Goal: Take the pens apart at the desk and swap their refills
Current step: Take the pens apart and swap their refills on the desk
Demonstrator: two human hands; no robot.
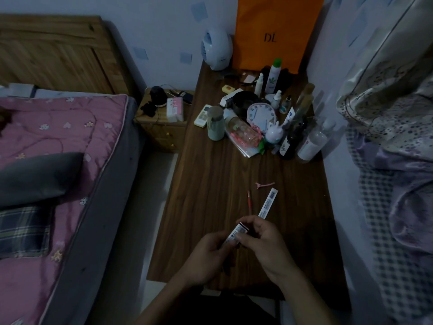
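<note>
Both hands meet over the near part of the wooden desk (pixel 210 184). My left hand (pixel 206 259) and my right hand (pixel 264 242) together grip a narrow white pen packet with a barcode (pixel 235 234). A second long white barcode packet (pixel 267 204) lies on the desk just beyond my right hand. Left of it lies a thin red pen part or refill (pixel 249 202). Which part of a pen the packet holds is hidden by my fingers.
A pink hair clip (pixel 264 184) lies past the packets. Bottles, a round clock (pixel 261 114), a remote and a cup crowd the desk's far half. An orange bag (pixel 276 31) stands at the back wall. A bed (pixel 58 160) is on the left, bedding on the right.
</note>
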